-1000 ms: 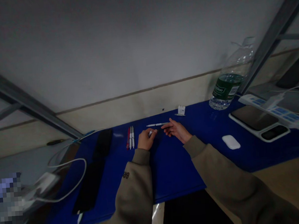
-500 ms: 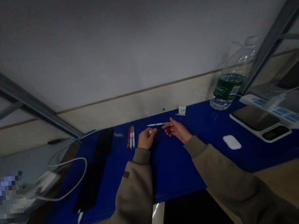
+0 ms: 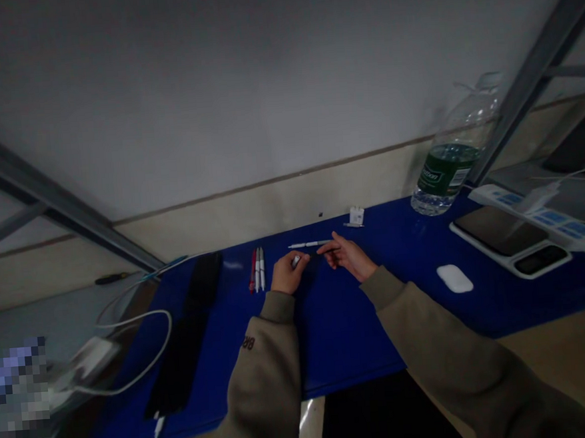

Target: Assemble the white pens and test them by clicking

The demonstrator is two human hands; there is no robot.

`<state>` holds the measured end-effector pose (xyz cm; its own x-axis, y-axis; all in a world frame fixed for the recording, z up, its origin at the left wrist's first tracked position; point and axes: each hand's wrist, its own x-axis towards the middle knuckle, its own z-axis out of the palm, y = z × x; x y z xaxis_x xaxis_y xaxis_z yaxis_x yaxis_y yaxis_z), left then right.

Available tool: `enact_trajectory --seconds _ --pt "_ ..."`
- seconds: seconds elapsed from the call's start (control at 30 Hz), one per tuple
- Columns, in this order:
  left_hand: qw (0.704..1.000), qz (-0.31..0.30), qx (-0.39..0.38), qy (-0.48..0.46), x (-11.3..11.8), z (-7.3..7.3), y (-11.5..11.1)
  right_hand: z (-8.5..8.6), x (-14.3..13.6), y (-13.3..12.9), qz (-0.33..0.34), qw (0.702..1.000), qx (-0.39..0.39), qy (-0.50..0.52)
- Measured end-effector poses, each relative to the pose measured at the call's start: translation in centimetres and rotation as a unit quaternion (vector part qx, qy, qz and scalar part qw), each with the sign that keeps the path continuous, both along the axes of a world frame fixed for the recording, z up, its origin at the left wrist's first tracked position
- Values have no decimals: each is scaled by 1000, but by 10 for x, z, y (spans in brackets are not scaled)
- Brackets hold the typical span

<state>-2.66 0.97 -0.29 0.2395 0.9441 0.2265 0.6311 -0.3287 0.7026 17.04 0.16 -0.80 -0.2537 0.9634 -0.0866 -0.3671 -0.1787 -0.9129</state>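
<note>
My left hand (image 3: pixel 287 271) is closed around a small silvery-white pen part (image 3: pixel 295 261), with most of it hidden by the fingers. To its right, my right hand (image 3: pixel 345 255) has its fingers apart, the index finger reaching toward the left hand; no object shows clearly in it. Just behind both hands a white pen (image 3: pixel 305 245) lies crosswise on the blue desk mat (image 3: pixel 348 335). Left of my left hand lie a red pen (image 3: pixel 252 271) and two white-grey pens (image 3: pixel 259 269), side by side.
Behind the right hand are a white charger (image 3: pixel 356 216) and a small metallic piece (image 3: pixel 354 225). Farther right are a water bottle (image 3: pixel 442 175), a white case (image 3: pixel 455 278), a scale (image 3: pixel 509 240) and a power strip (image 3: pixel 563 223). Black phones (image 3: pixel 175 360) and cables lie left.
The left hand has turned slightly and the part in it shows a little differently. The right hand has barely moved. The view has shifted very slightly.
</note>
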Motion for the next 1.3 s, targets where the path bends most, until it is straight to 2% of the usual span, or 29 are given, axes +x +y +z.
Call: enact_trajectory --seconds 0.2,0.3,0.37,0.47,0.6,0.73,0.87,1.03,1.13,1.2,1.3 --pt "999 -26 17 -27 3 4 -3 -4 -2 2 -9 999 20 -31" --pt "999 -38 10 -15 4 6 -5 -6 -5 2 -59 992 65 -88" --pt "999 -49 0 8 6 6 -6 -5 -7 1 -101 976 114 -155" --pt "997 -72 -6 39 10 6 -10 -1 -10 -6 -148 927 230 -258" --pt "993 -100 37 59 22 6 -18 4 -12 -17 -178 836 370 -365" --pt "989 -127 51 55 31 4 -24 6 -12 -23 -182 762 428 -450" --pt "990 -120 62 50 32 0 -24 9 -11 -23 -183 728 456 -478" --pt "993 -81 70 44 28 -1 -20 17 -10 -25 -162 719 482 -473" --pt "995 -61 75 10 25 3 -20 19 -9 -26 -144 729 493 -453" --pt "996 -49 71 -17 24 7 -20 18 -9 -27 -159 757 482 -412" --pt "998 -26 54 -33 24 11 -21 15 -9 -26 -227 814 416 -336"
